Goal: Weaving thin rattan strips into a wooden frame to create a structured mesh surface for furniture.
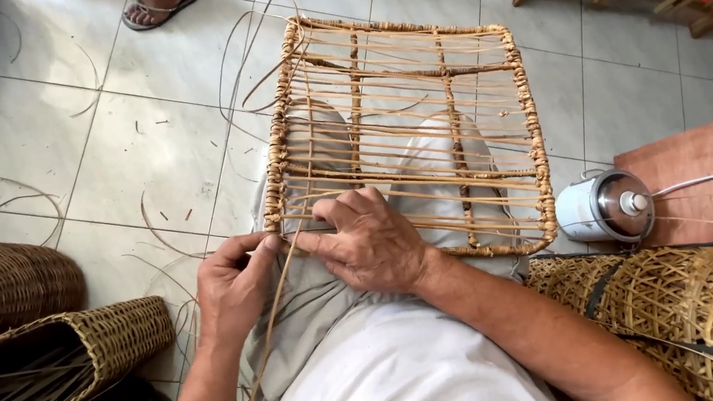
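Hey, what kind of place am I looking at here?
Likely a home basket-weaving workshop: a half-woven rattan panel on the lap, finished woven baskets around, loose rattan strips on the tiled floor.

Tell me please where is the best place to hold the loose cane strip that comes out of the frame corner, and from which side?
Probably close to the near-left corner of the woven frame, where the left hand pinches the cane strip now. Come from the left, outer side: the right hand lies flat on the frame's near edge and blocks the inside. Lower down the strip hangs thin and slack, so a grip there would give less control.
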